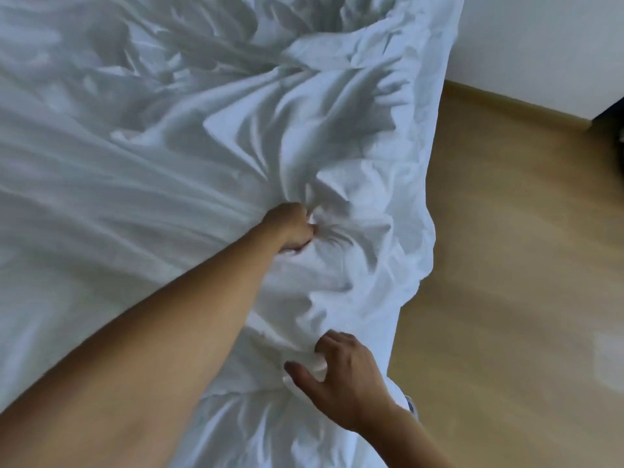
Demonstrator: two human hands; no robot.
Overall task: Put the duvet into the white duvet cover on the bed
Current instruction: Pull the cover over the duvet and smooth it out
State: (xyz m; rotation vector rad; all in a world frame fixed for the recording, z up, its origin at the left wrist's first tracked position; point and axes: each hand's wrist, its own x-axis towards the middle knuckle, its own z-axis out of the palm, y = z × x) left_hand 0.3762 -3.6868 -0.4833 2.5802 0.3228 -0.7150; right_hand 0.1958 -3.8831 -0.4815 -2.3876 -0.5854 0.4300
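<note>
A crumpled white duvet cover [141, 136] lies across the bed and fills most of the view; its right edge hangs over the bed side. The duvet itself cannot be told apart from the cover. My left hand [292, 228] reaches forward and grips a bunch of the white fabric, with creases fanning out from the fist. Nearer to me, my right hand [341, 369] pinches a fold of the same fabric close to the bed's right edge, thumb and fingers curled round it.
Light wooden floor [513, 282] runs along the right of the bed. A white wall [547, 42] with a wooden skirting board stands at the far right, and a dark object shows at the right edge.
</note>
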